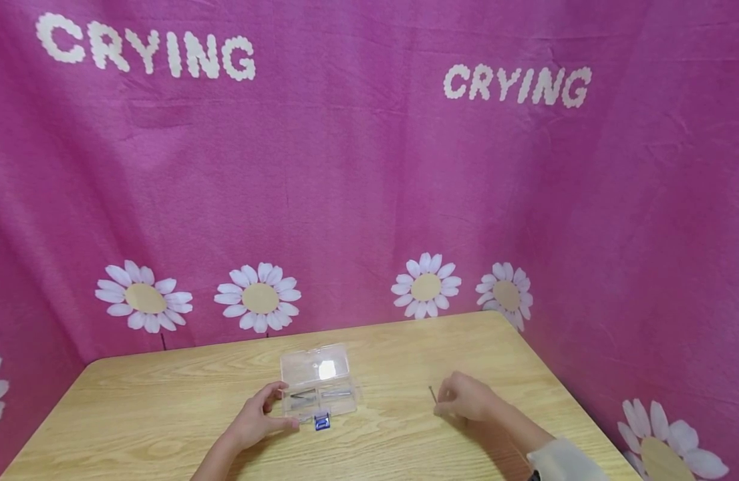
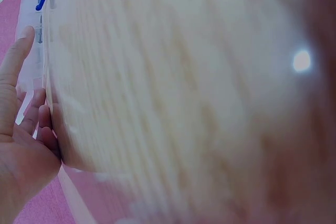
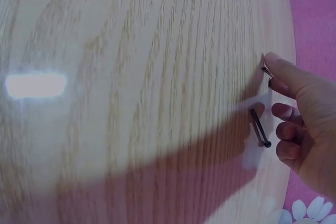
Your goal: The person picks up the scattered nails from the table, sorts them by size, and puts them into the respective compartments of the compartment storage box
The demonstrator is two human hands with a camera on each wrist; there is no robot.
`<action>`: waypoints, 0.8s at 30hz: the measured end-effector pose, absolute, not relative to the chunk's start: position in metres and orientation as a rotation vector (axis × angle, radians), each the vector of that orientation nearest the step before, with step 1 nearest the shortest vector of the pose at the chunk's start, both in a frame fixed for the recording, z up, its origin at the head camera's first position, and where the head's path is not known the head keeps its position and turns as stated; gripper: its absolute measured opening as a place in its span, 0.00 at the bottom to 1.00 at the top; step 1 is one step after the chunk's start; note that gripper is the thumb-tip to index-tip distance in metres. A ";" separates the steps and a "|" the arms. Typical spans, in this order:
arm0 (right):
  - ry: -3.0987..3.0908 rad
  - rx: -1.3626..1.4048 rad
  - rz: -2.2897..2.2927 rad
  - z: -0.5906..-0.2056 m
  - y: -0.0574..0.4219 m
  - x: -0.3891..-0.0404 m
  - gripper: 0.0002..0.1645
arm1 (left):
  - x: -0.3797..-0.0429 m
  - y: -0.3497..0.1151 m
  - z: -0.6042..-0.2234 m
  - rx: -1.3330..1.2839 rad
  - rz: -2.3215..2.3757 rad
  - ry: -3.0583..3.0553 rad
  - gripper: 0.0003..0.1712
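Observation:
A clear plastic box (image 1: 319,403) stands on the table with its lid (image 1: 314,364) raised at the back and a blue latch (image 1: 322,421) at its front. Thin metal pieces (image 1: 303,395) lie inside its compartments. My left hand (image 1: 256,419) grips the box's left side, thumb by the front corner, fingers farther back. My right hand (image 1: 466,397) pinches a thin dark screw (image 1: 432,394) between thumb and index finger, close over the table. Below that hand, another dark screw (image 3: 260,128) with a small round head lies on the tabletop; the other fingers curl loosely.
The wooden table (image 1: 165,394) has rounded back corners. Behind and beside it hangs a pink cloth (image 1: 345,187) printed with daisies and white lettering. A bright reflection (image 3: 35,85) shows on the tabletop in the right wrist view.

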State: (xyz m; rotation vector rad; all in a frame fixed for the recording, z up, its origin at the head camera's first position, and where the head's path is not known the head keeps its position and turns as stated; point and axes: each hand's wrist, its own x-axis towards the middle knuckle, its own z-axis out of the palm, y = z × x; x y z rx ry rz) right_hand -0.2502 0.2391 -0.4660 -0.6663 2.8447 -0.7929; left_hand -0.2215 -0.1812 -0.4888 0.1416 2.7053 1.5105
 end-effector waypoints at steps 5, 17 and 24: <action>2.848 -0.688 -0.765 -0.467 0.239 -0.251 0.13 | -0.221 -0.181 -0.488 0.142 1.500 2.712 0.39; 2.837 -0.697 -0.754 -0.467 0.239 -0.251 0.08 | -0.220 -0.182 -0.489 0.169 1.482 2.727 0.40; 2.806 -0.687 -0.803 -0.467 0.240 -0.252 0.06 | -0.220 -0.182 -0.489 0.174 1.492 2.722 0.40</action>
